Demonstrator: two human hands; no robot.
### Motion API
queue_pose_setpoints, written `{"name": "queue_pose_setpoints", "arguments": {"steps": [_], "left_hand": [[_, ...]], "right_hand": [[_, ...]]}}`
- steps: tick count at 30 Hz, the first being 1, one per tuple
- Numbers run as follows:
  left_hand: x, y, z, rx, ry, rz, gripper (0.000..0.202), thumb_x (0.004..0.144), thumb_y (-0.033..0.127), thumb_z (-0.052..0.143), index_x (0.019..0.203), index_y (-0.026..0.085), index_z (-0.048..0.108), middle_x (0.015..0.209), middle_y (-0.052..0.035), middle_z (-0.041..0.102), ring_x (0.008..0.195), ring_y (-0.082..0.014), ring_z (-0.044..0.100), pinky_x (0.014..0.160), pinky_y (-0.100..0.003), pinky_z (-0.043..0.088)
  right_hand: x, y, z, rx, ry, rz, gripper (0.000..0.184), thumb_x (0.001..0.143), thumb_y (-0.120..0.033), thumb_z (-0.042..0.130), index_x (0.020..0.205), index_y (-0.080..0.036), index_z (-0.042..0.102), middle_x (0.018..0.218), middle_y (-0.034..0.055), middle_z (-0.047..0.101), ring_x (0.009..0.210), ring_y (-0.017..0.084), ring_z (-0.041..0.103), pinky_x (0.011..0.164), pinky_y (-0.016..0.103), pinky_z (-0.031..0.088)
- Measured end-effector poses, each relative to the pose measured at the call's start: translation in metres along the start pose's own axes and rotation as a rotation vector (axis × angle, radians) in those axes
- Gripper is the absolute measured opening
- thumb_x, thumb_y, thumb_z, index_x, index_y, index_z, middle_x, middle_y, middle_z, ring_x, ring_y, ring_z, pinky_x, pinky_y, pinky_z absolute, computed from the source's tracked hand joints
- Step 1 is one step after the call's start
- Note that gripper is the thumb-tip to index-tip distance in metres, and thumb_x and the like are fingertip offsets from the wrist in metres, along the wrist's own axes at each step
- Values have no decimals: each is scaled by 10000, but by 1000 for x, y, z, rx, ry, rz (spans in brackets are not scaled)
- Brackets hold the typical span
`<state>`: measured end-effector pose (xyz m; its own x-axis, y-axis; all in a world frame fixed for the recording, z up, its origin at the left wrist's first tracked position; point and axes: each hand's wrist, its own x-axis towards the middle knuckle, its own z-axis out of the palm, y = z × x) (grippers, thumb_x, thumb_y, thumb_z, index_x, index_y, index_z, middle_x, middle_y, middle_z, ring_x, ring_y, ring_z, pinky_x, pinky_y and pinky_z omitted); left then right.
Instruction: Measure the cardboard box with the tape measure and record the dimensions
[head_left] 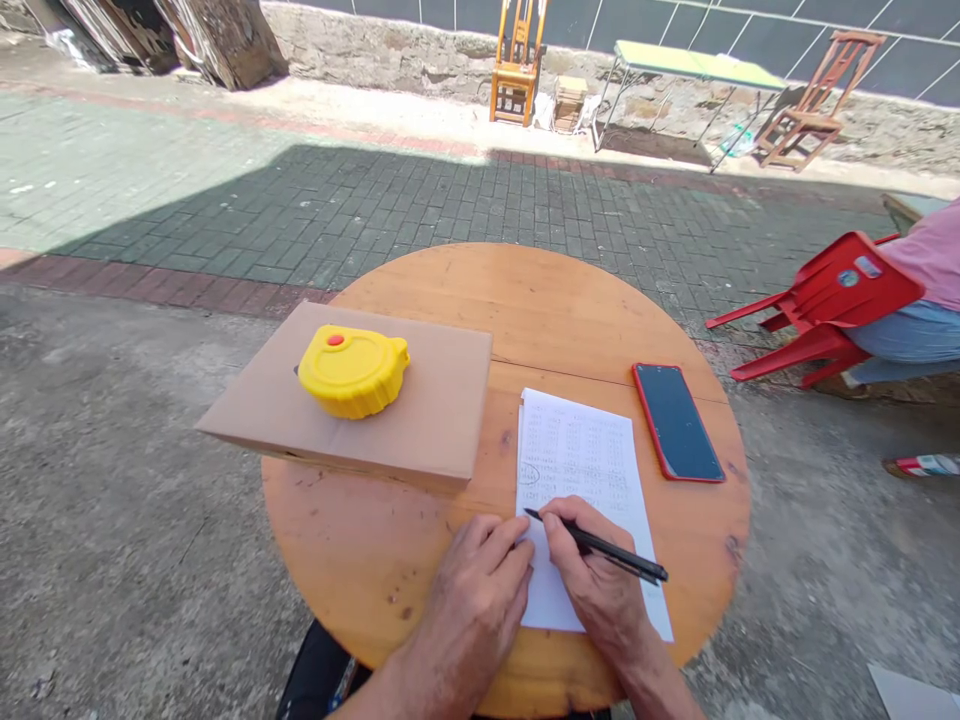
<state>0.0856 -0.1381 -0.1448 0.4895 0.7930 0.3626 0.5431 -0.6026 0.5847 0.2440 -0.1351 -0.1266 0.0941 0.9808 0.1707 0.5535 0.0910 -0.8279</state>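
My right hand (592,575) is closed around a black pen (600,546) whose tip rests on a white sheet of paper (581,450) covered in rows of small figures. My left hand (472,590) lies beside it on the round wooden table (360,550), fingers curled loosely, with the fingertips pressing on the paper's left edge. To the left, a yellow tape measure (352,370) sits on a flat cardboard box (435,410). Right of the paper lies a red-cased phone (677,421), screen dark.
A red plastic chair (825,300) lies tipped at the right, beside a seated person (926,300). Paved ground surrounds the table. Far back stand a yellow wooden chair (517,60), a green folding table (697,65) and another wooden chair (810,100) against a stone wall.
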Motion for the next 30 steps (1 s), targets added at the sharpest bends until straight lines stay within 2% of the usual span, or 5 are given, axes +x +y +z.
{"name": "queue_pose_setpoints", "arguments": {"steps": [7,25,30], "left_hand": [[1,0,0,13,5,8,200,921,60,481,1006,145,641,1132,-109,667,922,-232,564,786,-390,559],[0,0,1,-21,-7,-17,209,925,63,477,1009,154,646,1146,-107,658,929,-222,556,799,-388,552],[0,0,0,-19,-3,-18,212,927,67,478,1009,160,650,1142,-104,660,932,-219,561,804,-382,551]], "right_hand": [[-2,1,0,-3,53,18,205,930,-242,510,779,-201,643,604,-22,594,517,128,539,498,229,436],[-1,0,2,-36,41,-26,184,933,-224,512,804,-205,642,691,-3,646,608,143,591,584,238,486],[-2,-1,0,-29,24,-11,200,930,-224,510,773,-206,631,638,-14,622,548,136,566,535,235,468]]}}
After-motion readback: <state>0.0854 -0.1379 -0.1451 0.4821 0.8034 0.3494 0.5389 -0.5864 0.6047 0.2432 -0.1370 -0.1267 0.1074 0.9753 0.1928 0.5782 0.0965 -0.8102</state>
